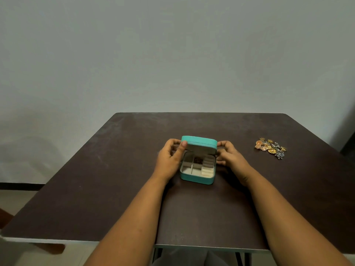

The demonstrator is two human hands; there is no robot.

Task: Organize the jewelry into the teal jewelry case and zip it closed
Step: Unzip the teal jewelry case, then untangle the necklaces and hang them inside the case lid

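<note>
The teal jewelry case (196,178) sits in the middle of the dark table, its lid (199,142) half raised. Inside, cream compartments show, and a small dark piece of jewelry (198,160) lies in a rear middle one. My left hand (170,158) grips the lid's left corner, thumb on its edge. My right hand (229,155) holds the lid's right corner. A heap of gold and silver jewelry (271,147) lies on the table well to the right of the case, apart from both hands.
The dark brown table (96,189) runs to a plain grey wall at the back. Its near edge is close to my body, with metal legs below. A dark object stands at the far right edge of the view.
</note>
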